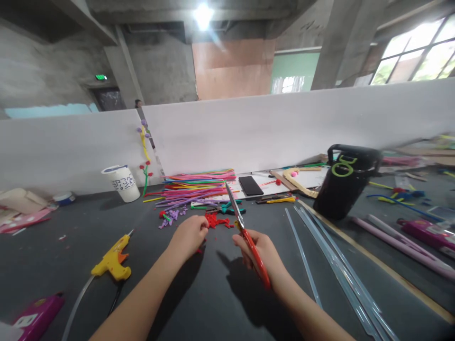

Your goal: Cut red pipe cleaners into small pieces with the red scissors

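Observation:
My right hand [261, 248] holds a pair of scissors [253, 246] with red handles, the blades pointing up and away over the table. The blades look closed or nearly so. My left hand [190, 235] is at the near left edge of a pile of short red pieces [216, 220], its fingers curled together. Whatever is between those fingertips is hidden. Left of the red pile lie small purple pieces [174, 217]. Just behind are teal-handled pliers [229, 208] and a heap of coloured pipe cleaners [199, 185].
A yellow glue gun [114, 259] lies at left. A white cup [121, 183] stands near the partition [227, 135], a black bottle [344, 184] at right. Clear glue sticks [336, 265], a phone [250, 185] and a yellow cutter knife [280, 200] lie on the dark table.

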`<action>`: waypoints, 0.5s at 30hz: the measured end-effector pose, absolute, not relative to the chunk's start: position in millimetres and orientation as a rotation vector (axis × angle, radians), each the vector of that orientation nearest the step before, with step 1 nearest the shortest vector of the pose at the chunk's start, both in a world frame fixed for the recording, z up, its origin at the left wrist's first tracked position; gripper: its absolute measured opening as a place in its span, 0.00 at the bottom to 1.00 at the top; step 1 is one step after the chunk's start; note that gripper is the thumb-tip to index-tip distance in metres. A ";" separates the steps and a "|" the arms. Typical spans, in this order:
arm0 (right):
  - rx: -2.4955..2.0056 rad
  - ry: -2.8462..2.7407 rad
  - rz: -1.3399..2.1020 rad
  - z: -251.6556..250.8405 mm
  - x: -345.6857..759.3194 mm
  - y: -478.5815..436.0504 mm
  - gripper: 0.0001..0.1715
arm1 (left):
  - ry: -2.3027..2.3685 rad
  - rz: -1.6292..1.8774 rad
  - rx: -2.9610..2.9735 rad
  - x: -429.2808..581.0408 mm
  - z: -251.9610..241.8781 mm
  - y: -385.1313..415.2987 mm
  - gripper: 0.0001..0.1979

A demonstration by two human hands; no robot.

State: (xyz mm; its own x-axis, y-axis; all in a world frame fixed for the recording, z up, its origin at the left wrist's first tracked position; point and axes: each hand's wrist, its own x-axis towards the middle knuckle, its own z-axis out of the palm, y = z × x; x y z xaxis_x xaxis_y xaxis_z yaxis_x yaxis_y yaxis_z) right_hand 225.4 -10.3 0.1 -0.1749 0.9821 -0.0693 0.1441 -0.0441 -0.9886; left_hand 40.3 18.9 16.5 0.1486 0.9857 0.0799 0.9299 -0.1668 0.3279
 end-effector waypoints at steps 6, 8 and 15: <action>-1.258 -1.428 1.302 -0.7 226.8 -11.1 0.16 | 1.992 0.304 2.222 50.4 -0.3 56.8 0.15; -1.261 -1.434 1.290 0.3 227.9 -11.8 0.16 | 2.034 0.273 2.195 53.1 -5.4 61.5 0.15; -1.267 -1.446 1.274 4.6 228.3 -12.7 0.15 | 2.100 0.218 2.110 49.0 -8.0 61.9 0.15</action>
State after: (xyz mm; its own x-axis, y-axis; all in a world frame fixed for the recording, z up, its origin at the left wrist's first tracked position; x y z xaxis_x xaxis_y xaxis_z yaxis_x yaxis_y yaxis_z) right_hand 228.3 -12.7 4.6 -0.1664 0.9852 -0.0420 0.1659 -0.0140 -0.9860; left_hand 49.0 61.9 -8.0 0.0055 1.0000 -0.0071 0.9771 -0.0039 0.2126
